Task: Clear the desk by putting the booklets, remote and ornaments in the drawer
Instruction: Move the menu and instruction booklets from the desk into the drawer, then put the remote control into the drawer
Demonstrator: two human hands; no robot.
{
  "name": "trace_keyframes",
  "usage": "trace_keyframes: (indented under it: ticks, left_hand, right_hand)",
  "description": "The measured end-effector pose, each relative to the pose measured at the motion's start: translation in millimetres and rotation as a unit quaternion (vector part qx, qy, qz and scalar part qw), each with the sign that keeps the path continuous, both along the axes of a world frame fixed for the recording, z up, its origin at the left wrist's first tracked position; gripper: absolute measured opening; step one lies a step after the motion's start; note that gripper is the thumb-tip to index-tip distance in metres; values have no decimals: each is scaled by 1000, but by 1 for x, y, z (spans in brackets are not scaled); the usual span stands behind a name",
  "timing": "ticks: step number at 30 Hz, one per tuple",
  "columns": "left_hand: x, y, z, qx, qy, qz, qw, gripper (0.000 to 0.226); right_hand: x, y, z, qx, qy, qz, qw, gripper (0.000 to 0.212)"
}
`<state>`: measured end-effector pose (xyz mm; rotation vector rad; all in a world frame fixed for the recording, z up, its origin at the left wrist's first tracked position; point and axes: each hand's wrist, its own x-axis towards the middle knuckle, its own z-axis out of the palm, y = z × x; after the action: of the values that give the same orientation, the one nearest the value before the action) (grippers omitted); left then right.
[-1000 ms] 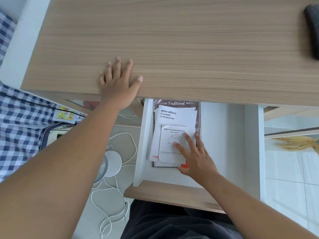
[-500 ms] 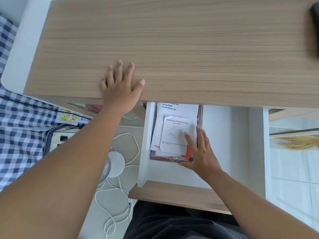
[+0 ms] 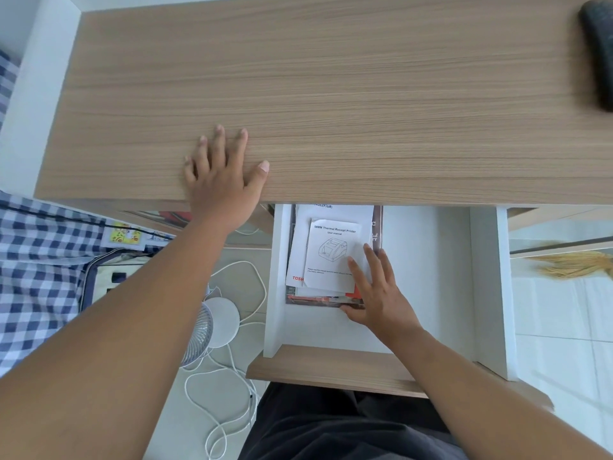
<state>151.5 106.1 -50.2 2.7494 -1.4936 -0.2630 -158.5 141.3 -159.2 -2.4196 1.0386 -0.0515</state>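
A stack of booklets (image 3: 326,257) lies in the left part of the open white drawer (image 3: 428,277), with a thermal printer manual on top. My right hand (image 3: 378,293) rests flat on the stack's lower right corner, fingers spread and thumb at the bottom edge. Flat on the wooden desk top (image 3: 331,88) near its front edge lies my left hand (image 3: 222,180), holding nothing. A dark remote (image 3: 598,51) sits at the far right of the desk, partly cut off by the frame. No ornaments are in view.
The drawer's wooden front (image 3: 331,370) is close to my lap. Left of it on the floor stand a small white fan (image 3: 212,320) and a looped white cable (image 3: 225,393). Checked bedding (image 3: 39,267) is at far left, a straw broom (image 3: 577,263) at right.
My right hand has pushed the booklet stack deeper into the drawer, under the desk top. The view has shifted a little. My left hand stays on the desk.
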Motion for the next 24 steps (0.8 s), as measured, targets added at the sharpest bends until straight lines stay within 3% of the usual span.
trace_keyframes:
  ticks: [5, 11, 14, 20, 24]
  left_hand:
    - [0, 1, 1, 5, -2, 1, 1000, 66]
    - [-3, 3, -1, -5, -18, 5, 1000, 67]
    - [-8, 0, 0, 3, -25, 3, 1000, 71]
    - [-60, -48, 15, 7, -8, -148, 989, 70]
    - [-92, -75, 11, 8, -6, -193, 981, 74]
  right_hand:
    - [1, 3, -4, -63, 26, 6, 998, 89]
    - [-2, 1, 10, -79, 56, -1, 995, 96]
    - [-10, -9, 26, -103, 67, -21, 992, 89]
    - [-45, -48, 79, -160, 67, -120, 978, 58]
    - [-65, -79, 107, -198, 2, -182, 963, 45]
